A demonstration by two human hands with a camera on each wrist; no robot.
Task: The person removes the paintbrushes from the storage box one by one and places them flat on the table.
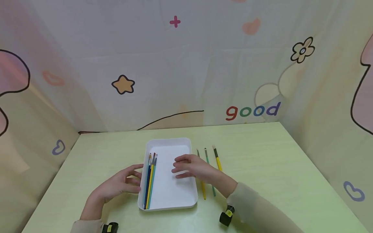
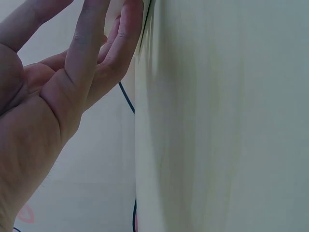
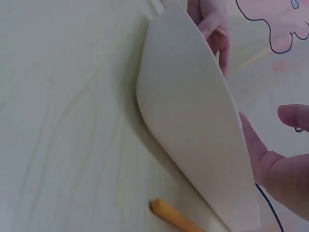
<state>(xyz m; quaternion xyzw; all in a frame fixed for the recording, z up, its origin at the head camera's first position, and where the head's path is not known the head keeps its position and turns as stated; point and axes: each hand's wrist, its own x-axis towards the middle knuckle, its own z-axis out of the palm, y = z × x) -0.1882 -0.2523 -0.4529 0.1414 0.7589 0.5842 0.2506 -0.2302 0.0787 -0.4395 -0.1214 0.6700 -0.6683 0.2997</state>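
Observation:
A white rectangular tray point(image 1: 175, 206) lies on the table, with several slim paintbrushes point(image 1: 151, 181) lined up along its left side. Fingers of my left hand point(image 1: 118, 183) rest against the tray's left rim, slightly bent and spread. My right hand point(image 1: 192, 168) hovers over the right half of the tray, fingers loosely extended and nothing between them. Right of the tray lie a yellow paintbrush point(image 1: 203, 191), a green paintbrush point(image 1: 207, 158) and another yellow paintbrush point(image 1: 217, 158); my right hand and forearm partly cover them. In the right wrist view the tray's wall point(image 3: 188, 96) fills the middle.
A pale green table point(image 1: 262, 168) carries everything. Printed curtains point(image 1: 186, 64) stand behind it and at both sides. Black wrist cameras point(image 1: 226, 216) sit under both sleeves. A yellow brush handle end point(image 3: 166, 211) shows close to the tray in the right wrist view.

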